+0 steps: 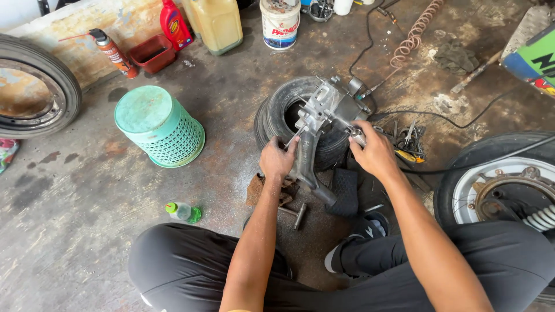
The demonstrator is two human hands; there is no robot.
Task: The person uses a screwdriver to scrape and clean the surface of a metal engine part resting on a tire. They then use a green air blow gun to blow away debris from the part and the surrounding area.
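I take the small black tire [280, 110] lying flat on the concrete floor [87, 219] as my landmark. On top of it sits one grey metal engine casing [326, 110], its long arm [306, 162] running down off the tire toward my knees. I count three tires in all: this one, one worn tire [40, 75] far to its left, cut off by the frame edge, and one wheel with a silver hub [497, 185] to its right, partly hidden behind my right forearm. Left of the landmark stands one upturned green basket [159, 124]; below that lies one small green-capped bottle [184, 212]. Beyond the tire are one spray can [114, 53], one red tray [152, 54], one red bottle [175, 24], one yellowish jug [217, 23] and one white bucket [280, 23] (the last three cropped at the top). A pile of small tools [407, 141] lies just right of the tire; I cannot count them.

My left hand [277, 159] is closed around the casing's arm just below the tire. My right hand [373, 151] is curled on a small shiny metal part [357, 136] at the casing's right side, possibly a socket; the fingers hide most of it. The hands are apart, one on each side of the casing.
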